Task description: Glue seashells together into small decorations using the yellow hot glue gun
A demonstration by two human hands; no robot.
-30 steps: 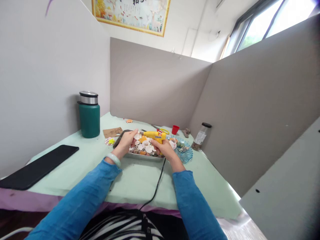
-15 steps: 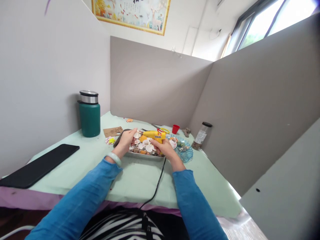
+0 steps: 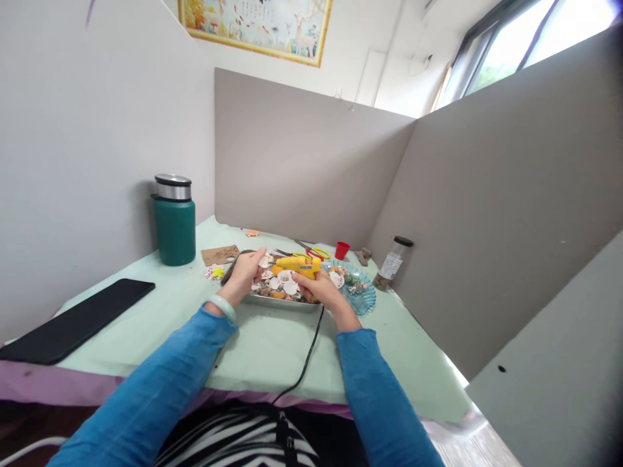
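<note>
My right hand (image 3: 318,287) is wrapped round the handle of a yellow glue gun (image 3: 298,264), its nozzle pointing left. Between the fingers and thumb of my left hand (image 3: 247,275) is a white seashell (image 3: 265,261), close to the nozzle tip. Both hands are above a metal tray (image 3: 287,303) filled with shells and small stones. From the gun's handle a black cord (image 3: 311,350) runs down over the table's front edge. Whether there is glue on the shell is too small to make out.
Right of the tray is a blue scalloped plate (image 3: 367,301) of shells. Behind stand scissors (image 3: 318,253), a red cup (image 3: 342,250) and a black-lidded jar (image 3: 393,263). To the left are a cardboard piece (image 3: 219,255), a green flask (image 3: 174,224) and a black mat (image 3: 82,318).
The glue gun has shifted very slightly left, away from my right side, and its nozzle has drawn a little lower against the shell. Both hands keep their grips.
</note>
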